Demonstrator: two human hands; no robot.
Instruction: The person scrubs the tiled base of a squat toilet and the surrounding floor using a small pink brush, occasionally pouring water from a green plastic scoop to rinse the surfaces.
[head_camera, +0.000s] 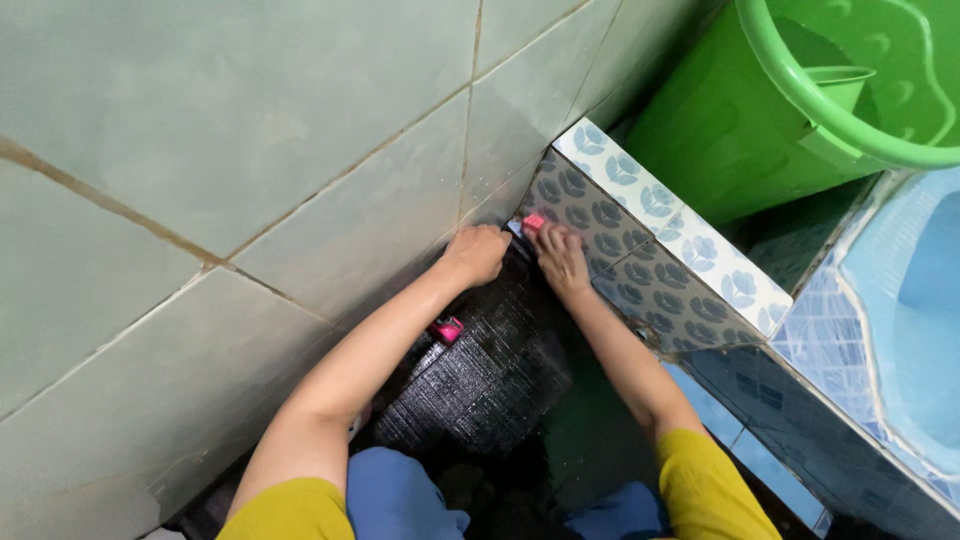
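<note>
Yellow sleeves (300, 510) and blue-clad knees (400, 500) are framing the shot as you are crouching over a wet black floor tile (490, 380), both arms reaching into the corner. Your left hand (478, 254) is curling into a fist against the pale green wall tile (300, 150), fingers closed, though on what I cannot tell. Your right hand (562, 258) is pressing down with bent fingers on a small pink-and-blue object (532, 224), sitting just beyond the fingertips where the patterned step (640, 260) meets the wall. Judging by the pose, you are working the corner seam; keeping strokes short and pressure steady under the fingertips should serve best. A green bucket (800, 100) is standing well beyond your right hand.
</note>
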